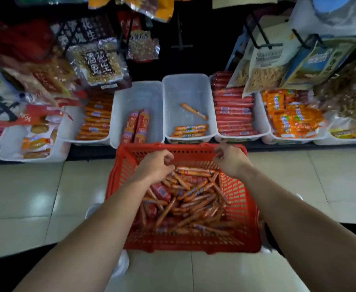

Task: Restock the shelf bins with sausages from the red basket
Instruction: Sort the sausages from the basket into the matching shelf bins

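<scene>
The left hand (155, 166) hangs over the far part of the red basket (248, 209) with its fingers loosely curled. I see no sausage between them, so I judge it is empty. The right hand (230, 161) is at the far rim of the basket with its fingers curled. I cannot tell whether they hold the rim or only hover above it.

Directly under and behind both hands lie the sausages (194, 197), a loose heap of thin orange ones with some thicker red ones among them. They lie crossed in all directions, so it is probably easier to pick them few at a time.

The basket stands on the tiled floor (25, 186), close before the shelf, probably so that the reach is short. Just beyond the left hand is a bin (139, 95) with only two thick red sausages. Just beyond the right hand is another bin (189, 89) with a few thin orange ones. These two seem to need stock. The bin of red sausages (234, 108) farther right is full.

Hanging snack bags (265, 66) droop over the bins on both sides. The two middle bins are free from above.
</scene>
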`<state>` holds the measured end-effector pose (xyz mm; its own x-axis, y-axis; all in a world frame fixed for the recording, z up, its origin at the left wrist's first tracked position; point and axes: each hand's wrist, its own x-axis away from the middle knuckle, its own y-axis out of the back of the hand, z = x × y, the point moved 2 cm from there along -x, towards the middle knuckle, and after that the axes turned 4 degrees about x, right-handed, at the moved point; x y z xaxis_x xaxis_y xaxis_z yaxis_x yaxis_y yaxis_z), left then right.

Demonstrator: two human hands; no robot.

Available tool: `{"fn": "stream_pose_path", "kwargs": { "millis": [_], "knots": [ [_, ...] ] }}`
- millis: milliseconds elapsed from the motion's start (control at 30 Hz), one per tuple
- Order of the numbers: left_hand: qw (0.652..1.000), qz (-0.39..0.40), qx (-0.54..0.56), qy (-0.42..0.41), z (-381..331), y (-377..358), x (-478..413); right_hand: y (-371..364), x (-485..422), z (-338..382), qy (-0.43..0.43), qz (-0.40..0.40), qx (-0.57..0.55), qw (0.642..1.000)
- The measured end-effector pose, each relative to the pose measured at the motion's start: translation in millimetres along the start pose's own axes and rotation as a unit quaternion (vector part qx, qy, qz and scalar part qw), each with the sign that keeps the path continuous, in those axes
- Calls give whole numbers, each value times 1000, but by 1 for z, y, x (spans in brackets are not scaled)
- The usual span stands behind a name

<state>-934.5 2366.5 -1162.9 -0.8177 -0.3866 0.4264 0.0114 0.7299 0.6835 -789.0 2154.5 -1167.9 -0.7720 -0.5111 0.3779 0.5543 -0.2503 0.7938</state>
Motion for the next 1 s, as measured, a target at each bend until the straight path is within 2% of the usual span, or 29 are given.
{"fn": "stream_pose_path", "kwargs": {
  "millis": [167, 400, 500, 667, 833, 933, 1000],
  "knots": [
    [995, 82, -44, 47, 34, -54, 42, -45, 28, -21, -19, 83, 42, 996],
    [983, 140, -86, 81, 66, -108, 45, -116, 29, -56, -25, 220, 133, 966],
    [980, 158, -90, 83, 70, -126, 35, -135, 24, -60, 21, 234, 211, 949],
    [984, 148, -80, 55, 83, -145, 20, -162, 0, -44, 100, 243, 230, 937],
    [985, 145, -84, 40, 95, -148, 18, -173, -9, -44, 121, 276, 313, 901],
    [980, 177, -82, 45, 103, -149, 22, -174, 2, -52, 114, 325, 309, 887],
    [978, 187, -80, 43, 104, -149, 24, -175, 14, -56, 125, 331, 315, 881]
  ]
}}
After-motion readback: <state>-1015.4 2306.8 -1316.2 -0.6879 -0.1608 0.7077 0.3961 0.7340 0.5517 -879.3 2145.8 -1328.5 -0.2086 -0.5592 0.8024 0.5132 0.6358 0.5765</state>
